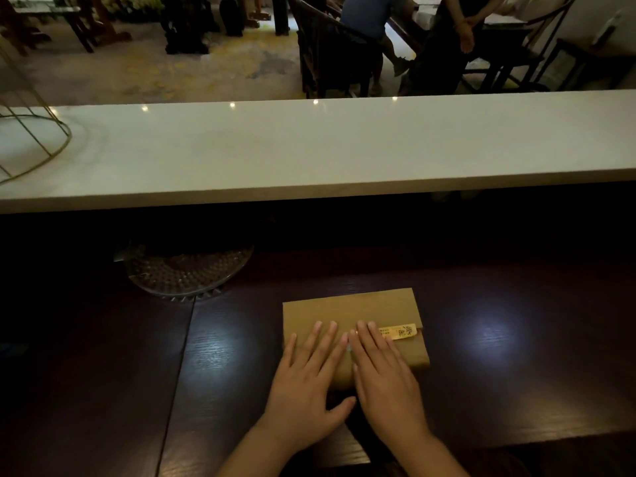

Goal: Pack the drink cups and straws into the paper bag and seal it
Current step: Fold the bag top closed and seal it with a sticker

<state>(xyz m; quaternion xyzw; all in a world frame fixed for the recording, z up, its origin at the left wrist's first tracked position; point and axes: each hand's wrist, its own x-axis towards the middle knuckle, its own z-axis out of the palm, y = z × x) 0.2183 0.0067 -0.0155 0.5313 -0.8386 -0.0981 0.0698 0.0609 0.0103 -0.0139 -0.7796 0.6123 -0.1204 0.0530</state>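
Observation:
A brown paper bag (347, 309) lies flat on the dark wooden counter (499, 373), its top folded over. A yellow sticker strip (401, 332) runs across the fold near the bag's right edge. My left hand (308, 383) rests flat on the left part of the bag, fingers spread and pressing down. My right hand (382, 370) lies flat beside it on the fold, fingertips touching the sticker's left end. Neither hand grips anything. No cups or straws are visible; the bag hides whatever is inside.
A clear patterned glass plate (186, 270) sits on the counter at the back left. A raised white marble ledge (309, 149) runs across behind it, with a gold wire frame (38, 139) at its left end. People and dark chairs (330, 53) stand beyond.

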